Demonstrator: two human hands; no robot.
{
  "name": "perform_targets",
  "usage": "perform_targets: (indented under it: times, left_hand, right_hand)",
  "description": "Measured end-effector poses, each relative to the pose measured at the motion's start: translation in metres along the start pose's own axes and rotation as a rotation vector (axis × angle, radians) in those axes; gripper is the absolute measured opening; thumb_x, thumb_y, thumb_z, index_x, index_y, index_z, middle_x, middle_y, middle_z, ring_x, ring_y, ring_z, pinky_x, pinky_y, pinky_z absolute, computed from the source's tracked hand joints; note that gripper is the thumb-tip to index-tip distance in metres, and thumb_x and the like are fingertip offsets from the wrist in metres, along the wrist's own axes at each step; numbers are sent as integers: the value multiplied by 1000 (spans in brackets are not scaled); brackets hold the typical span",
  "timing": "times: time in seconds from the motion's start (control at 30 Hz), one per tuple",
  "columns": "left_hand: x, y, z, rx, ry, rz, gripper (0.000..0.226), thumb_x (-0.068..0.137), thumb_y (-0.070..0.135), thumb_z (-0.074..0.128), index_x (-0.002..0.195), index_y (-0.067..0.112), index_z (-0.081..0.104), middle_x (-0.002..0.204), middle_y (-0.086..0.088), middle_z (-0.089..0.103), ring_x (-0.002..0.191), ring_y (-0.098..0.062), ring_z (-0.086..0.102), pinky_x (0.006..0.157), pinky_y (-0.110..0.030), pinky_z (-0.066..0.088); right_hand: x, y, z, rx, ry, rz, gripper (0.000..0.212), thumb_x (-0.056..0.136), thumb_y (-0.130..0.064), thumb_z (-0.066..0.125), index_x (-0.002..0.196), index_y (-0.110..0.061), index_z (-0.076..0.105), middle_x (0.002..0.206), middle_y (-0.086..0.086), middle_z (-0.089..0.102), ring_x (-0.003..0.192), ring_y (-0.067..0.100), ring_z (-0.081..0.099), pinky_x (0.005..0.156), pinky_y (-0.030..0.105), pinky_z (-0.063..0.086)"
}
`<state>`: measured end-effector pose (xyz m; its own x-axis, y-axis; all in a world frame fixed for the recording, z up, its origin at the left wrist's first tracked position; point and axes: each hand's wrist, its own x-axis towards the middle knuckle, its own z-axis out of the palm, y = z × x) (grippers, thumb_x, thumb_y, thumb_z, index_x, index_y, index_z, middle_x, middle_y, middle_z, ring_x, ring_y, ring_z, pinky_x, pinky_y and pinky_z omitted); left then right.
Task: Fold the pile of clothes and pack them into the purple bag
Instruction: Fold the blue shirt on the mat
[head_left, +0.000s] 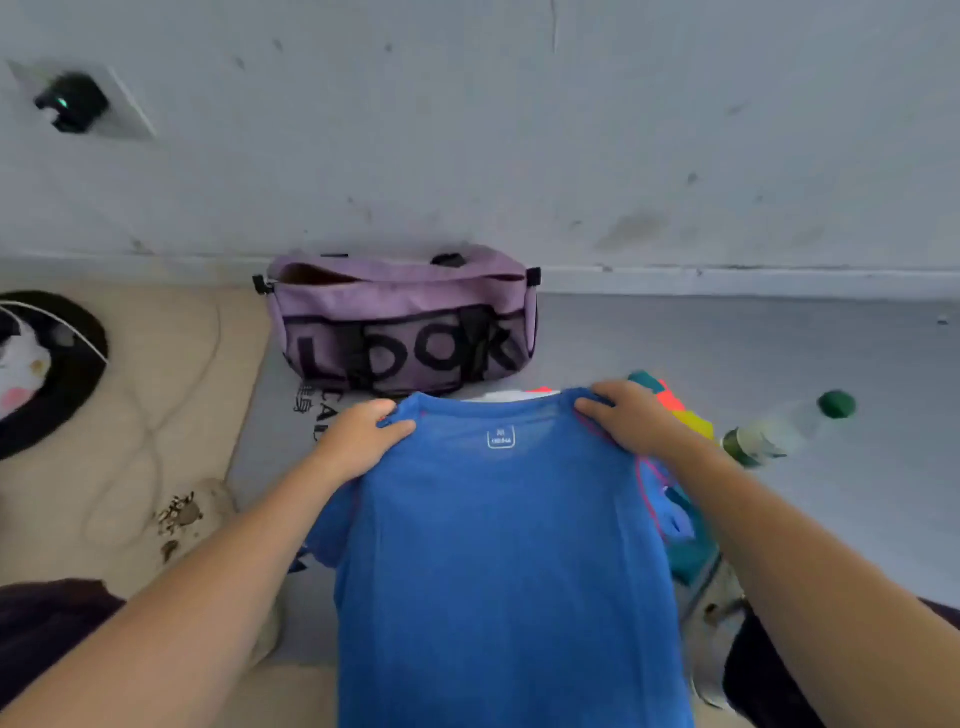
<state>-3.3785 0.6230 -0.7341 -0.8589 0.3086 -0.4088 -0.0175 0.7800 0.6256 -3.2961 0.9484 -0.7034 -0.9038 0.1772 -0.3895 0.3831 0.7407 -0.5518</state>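
Hanging nearest, a blue shirt (509, 545) is gripped at its shoulders by left hand (363, 434) and right hand (631, 418), purple bag (405, 322) just beyond.

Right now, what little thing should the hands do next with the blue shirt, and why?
Probably lay the blue shirt flat on the floor to start folding. The left hand and right hand each grip a shoulder, so it hangs unfolded, and the purple bag waits just behind it.

Bottle (789, 427) w/ green cap lying rt; wall charger (72, 102) top-left.
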Motion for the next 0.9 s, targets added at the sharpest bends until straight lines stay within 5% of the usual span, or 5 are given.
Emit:
perform_targets:
  times: [0.33,0.4,0.5,0.6,0.9]
  left_hand:
    - [93,-49,60,69,148,11,31,91,38,59,69,20,48,68,3,52,70,-25,52,60,-37,37]
    - [93,-47,59,40,213,66,10,90,33,63,88,24,60,88,1,60,90,-25,57,74,-32,42]
    - [70,-50,59,54,361,109,41,85,32,70,121,18,57,118,-6,54,112,-20,48,95,-24,34]
    - [20,-61,77,-88,542,-67,21,84,41,64,85,23,54,88,6,57,81,-14,53,72,-27,40]
    - [-79,-112,141,-253,312,-568,47,81,45,69,61,13,40,54,1,39,52,-20,40,45,-25,29]
  right_hand:
    - [83,57,82,-15,174,39,30,97,-30,55,74,-14,46,66,2,48,70,27,46,62,34,24]
    - [83,51,82,-92,282,38,27,95,-37,56,86,-11,54,81,10,58,81,32,53,70,38,33]
    - [59,43,84,-141,526,57,37,89,-43,60,106,-10,58,105,13,58,100,34,51,82,42,36]
    - [11,45,100,36,768,88,30,89,-36,61,94,-7,55,95,12,57,90,29,50,77,38,37]
    - [-83,103,180,336,211,663,38,82,-37,75,85,-7,53,81,9,52,77,22,47,70,33,37]
